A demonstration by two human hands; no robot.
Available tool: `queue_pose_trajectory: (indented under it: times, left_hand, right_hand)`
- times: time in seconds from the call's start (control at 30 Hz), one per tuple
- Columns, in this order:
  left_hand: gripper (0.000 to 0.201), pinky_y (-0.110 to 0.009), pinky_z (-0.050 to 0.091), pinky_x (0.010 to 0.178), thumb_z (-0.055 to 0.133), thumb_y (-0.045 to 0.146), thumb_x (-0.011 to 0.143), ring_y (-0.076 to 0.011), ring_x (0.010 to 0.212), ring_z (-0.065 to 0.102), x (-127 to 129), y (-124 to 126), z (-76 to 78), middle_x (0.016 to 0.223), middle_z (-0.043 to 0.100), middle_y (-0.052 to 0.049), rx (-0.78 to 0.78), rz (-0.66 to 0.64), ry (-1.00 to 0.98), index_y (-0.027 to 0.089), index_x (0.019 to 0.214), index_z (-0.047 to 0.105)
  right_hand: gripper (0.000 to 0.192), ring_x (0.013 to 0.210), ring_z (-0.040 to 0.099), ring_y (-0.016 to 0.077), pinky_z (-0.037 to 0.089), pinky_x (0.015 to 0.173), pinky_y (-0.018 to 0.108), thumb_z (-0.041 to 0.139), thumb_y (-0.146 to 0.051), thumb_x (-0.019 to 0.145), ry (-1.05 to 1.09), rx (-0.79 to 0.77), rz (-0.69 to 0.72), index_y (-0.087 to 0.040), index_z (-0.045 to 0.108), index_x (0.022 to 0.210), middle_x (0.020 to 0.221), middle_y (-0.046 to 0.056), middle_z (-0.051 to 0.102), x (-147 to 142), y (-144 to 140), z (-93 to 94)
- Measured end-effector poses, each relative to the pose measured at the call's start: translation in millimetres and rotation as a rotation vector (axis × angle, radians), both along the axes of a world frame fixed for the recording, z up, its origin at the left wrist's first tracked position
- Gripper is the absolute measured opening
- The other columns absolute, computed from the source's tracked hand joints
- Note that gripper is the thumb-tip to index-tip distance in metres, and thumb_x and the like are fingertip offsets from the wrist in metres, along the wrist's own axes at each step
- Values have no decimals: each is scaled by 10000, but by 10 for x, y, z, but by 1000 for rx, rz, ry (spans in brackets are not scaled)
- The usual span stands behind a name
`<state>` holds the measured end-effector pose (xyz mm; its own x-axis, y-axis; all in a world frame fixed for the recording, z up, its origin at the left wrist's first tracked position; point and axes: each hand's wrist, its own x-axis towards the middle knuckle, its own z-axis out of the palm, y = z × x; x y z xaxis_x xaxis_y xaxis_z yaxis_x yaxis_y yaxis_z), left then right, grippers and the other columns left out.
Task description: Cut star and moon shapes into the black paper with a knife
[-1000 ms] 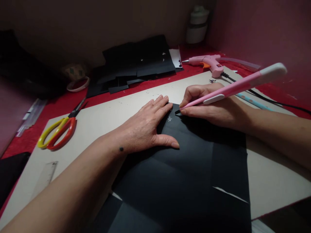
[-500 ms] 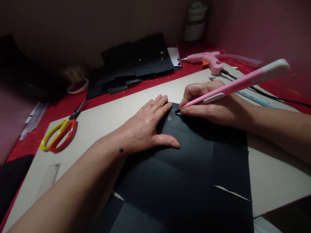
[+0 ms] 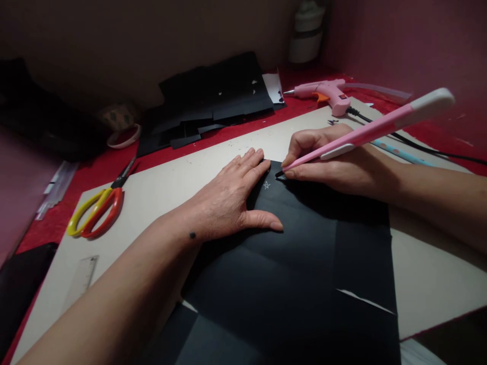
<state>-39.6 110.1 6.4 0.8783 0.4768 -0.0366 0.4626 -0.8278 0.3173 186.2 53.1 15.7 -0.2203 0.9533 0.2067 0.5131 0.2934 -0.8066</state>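
Note:
A sheet of black paper (image 3: pixel 289 268) lies on a white board, with a small white star outline (image 3: pixel 267 185) near its far edge. My left hand (image 3: pixel 236 195) rests flat on the paper's far left edge, fingers stretched out and thumb apart. Pinched in my right hand (image 3: pixel 323 157) is a pink and white pen (image 3: pixel 365 134), slanting up to the right. Its dark tip touches or hovers just over the paper, right of the star; I cannot tell which. Two torn slits show pale through the lower part of the sheet.
Scissors (image 3: pixel 99 210) and a clear ruler (image 3: pixel 85 276) lie left on the white board (image 3: pixel 140 192). Behind are black paper pieces (image 3: pixel 216 91) and a pink glue gun (image 3: pixel 323 94) with a cord. A light blue stick (image 3: pixel 399 153) lies behind my right wrist.
The view has shifted slightly, so everything appears a little further right. Both hands keep their places on the paper, and the pen tip stays beside the star.

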Motion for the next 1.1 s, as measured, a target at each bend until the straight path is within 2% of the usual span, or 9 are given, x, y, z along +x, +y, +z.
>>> queue_pose_trajectory:
  times: [0.4, 0.53, 0.7, 1.1]
  left_hand:
    - [1244, -541, 151, 1269, 390, 993, 674, -332, 1567, 112, -1, 0, 9, 1670, 194, -206, -15, 14, -5, 125, 1563, 344]
    - [1243, -551, 155, 1268, 413, 992, 668, -350, 1563, 124, 3, -3, 11, 1667, 206, -212, -27, 17, -18, 125, 1557, 360]
    - [1195, -575, 167, 1261, 429, 987, 671, -346, 1562, 138, -4, -1, 7, 1670, 221, -186, -25, 18, -38, 180, 1550, 377]
    - [1247, -561, 153, 1264, 374, 1004, 673, -343, 1564, 124, 9, -5, 14, 1666, 206, -214, -28, 17, -17, 120, 1551, 366]
  right_hand:
    - [111, 595, 509, 108, 374, 513, 266, 702, -114, 796, 62, -16, -21, -190, 639, 744, 659, -32, 613, -21, -16, -46]
    - [111, 606, 518, 110, 377, 513, 263, 702, -117, 798, 34, -11, -28, -193, 638, 747, 664, -29, 610, -21, -16, -45]
    - [112, 592, 510, 106, 368, 510, 262, 707, -124, 796, 27, -8, -26, -192, 635, 742, 660, -30, 610, -17, -8, -45]
    - [124, 586, 500, 103, 355, 504, 264, 706, -86, 773, 54, -14, -21, -187, 646, 732, 655, -32, 617, -21, -11, -26]
